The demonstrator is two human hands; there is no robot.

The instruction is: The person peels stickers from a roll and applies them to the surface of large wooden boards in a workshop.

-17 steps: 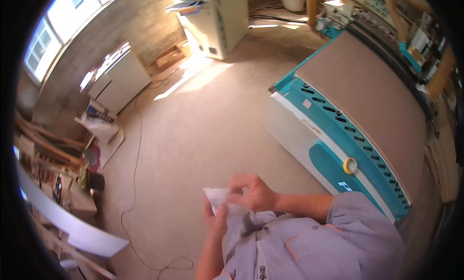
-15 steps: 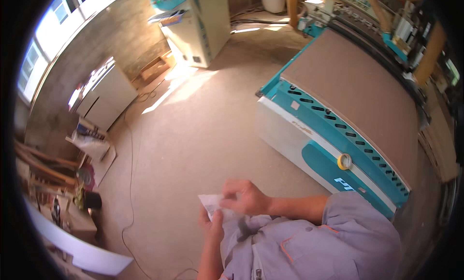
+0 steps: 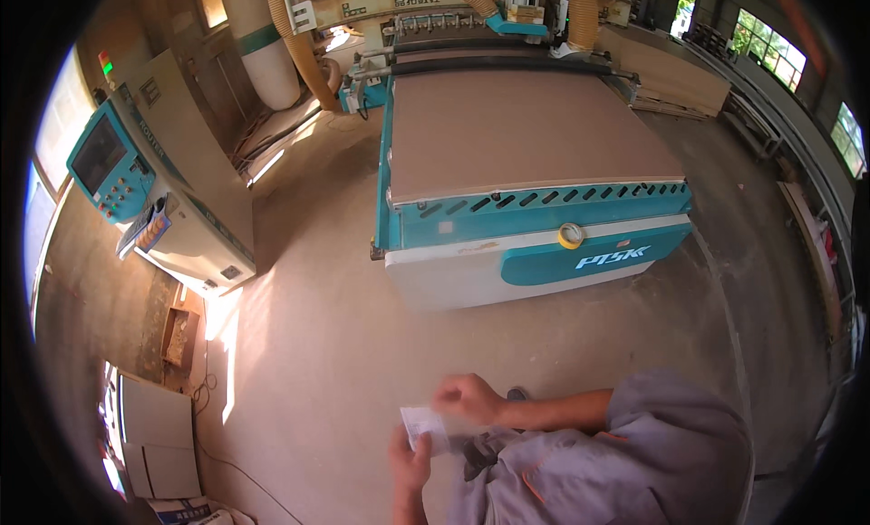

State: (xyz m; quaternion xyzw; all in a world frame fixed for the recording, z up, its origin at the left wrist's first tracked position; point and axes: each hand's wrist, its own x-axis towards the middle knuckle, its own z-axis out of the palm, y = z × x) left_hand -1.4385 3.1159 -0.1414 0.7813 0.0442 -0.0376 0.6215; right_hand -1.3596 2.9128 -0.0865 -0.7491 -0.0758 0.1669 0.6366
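My left hand [image 3: 410, 459] pinches a small white slip of paper [image 3: 421, 423] between thumb and fingers, low in the middle of the head view. Faint print marks the paper's face. Just above the slip's right edge, my right hand [image 3: 468, 398] is closed, its fingers curled in and slightly blurred. Whatever may be between those fingertips is too small to make out. Both hands are in front of my grey work clothes [image 3: 580, 462], above the floor.
Ahead stands a wide teal and white routing machine [image 3: 535, 135] with a brown bed; a yellow tape roll [image 3: 570, 236] is on its front. Left are a control cabinet [image 3: 186, 190] with a screen, a wooden box [image 3: 180, 337] and a white cabinet [image 3: 159, 416]. A cable [image 3: 245, 471] crosses the floor.
My view has swung to the right, so the machine is now straight ahead and the control cabinet at left. The left hand keeps the paper; the right hand remains curled close beside it.
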